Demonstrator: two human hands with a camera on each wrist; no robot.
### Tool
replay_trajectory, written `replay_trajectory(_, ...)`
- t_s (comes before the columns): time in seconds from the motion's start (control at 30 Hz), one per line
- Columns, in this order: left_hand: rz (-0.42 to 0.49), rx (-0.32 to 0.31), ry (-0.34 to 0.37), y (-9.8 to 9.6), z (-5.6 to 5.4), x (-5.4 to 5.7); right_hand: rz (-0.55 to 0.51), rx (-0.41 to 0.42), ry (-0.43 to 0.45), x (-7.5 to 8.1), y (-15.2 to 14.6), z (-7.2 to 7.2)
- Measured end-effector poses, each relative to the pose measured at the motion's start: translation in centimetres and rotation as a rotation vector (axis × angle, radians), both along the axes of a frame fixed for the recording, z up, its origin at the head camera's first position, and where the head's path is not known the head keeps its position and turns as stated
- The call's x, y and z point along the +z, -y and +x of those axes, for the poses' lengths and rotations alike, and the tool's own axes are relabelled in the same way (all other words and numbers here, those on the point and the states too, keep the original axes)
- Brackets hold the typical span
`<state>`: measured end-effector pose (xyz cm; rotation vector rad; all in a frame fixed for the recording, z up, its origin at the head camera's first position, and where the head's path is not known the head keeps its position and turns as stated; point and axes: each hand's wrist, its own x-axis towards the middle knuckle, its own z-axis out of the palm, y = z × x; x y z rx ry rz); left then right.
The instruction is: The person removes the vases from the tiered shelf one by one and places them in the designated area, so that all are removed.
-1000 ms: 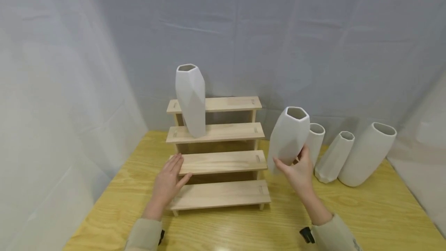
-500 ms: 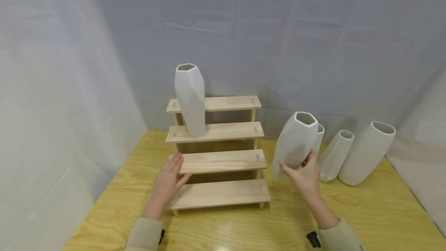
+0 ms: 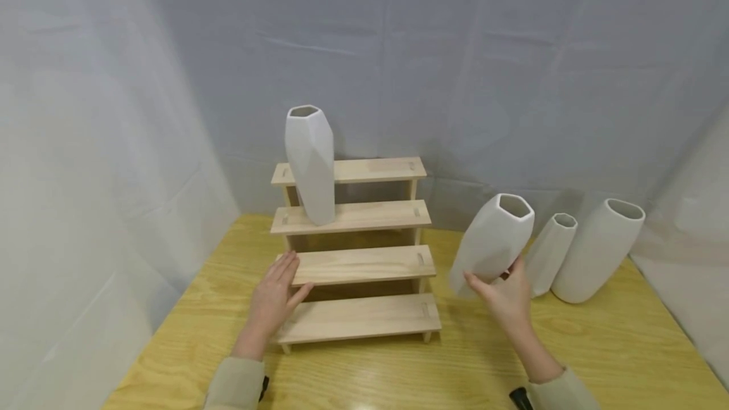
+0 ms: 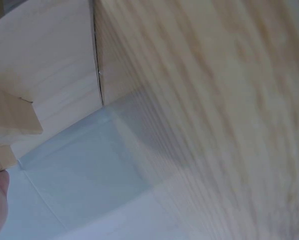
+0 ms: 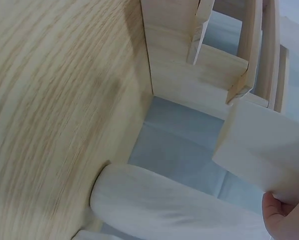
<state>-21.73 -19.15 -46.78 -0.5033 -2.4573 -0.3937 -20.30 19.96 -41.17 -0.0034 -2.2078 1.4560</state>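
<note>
My right hand [image 3: 507,299] grips a white faceted vase [image 3: 492,242] low on its body, beside the stand's right end. The vase tilts, its mouth leaning right. In the right wrist view the lower end of the held vase [image 5: 264,145] shows above the tabletop, with my thumb against it. My left hand [image 3: 276,293] rests on the left end of a four-step wooden stand [image 3: 364,264], fingers on the second step from the front, thumb apart. A tall white faceted vase [image 3: 312,166] stands at the left on the second step from the back.
Two more white vases stand at the right: a slim ribbed one [image 3: 549,255] and a wide smooth one [image 3: 598,252]. One vase [image 5: 159,202] is near the held one in the right wrist view. Pale cloth [image 3: 398,68] hangs behind the yellowish wooden table [image 3: 615,359].
My right hand has carried its vase to the right and slightly nearer, so it now covers the small vase behind it in the head view. My left hand has stayed put.
</note>
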Motion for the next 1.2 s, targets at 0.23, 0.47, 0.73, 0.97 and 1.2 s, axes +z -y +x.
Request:
replay_trajectory(0.23, 0.013, 0.003, 0.017, -0.1, 0.0, -0.1, 0.020, -0.056, 0.013, -0.5, -1.2, 0.5)
replay_trajectory(0.47, 0.003, 0.010, 0.019, -0.1, 0.1, 0.1, 0.053, -0.109, 0.019, -1.0, -2.4, 0.9)
replay_trajectory(0.73, 0.007, 0.013, 0.029, -0.1, 0.0, 0.0, 0.084, -0.133, 0.029, -1.5, -3.8, 1.3)
replay_trajectory(0.97, -0.001, 0.026, 0.040, -0.1, 0.1, 0.0, 0.083, -0.091, -0.079, -3.1, -5.8, 1.0)
replay_trajectory(1.2, -0.007, 0.025, 0.048, -0.1, 0.2, 0.2, 0.140, -0.175, -0.055, -4.3, -7.3, 1.2)
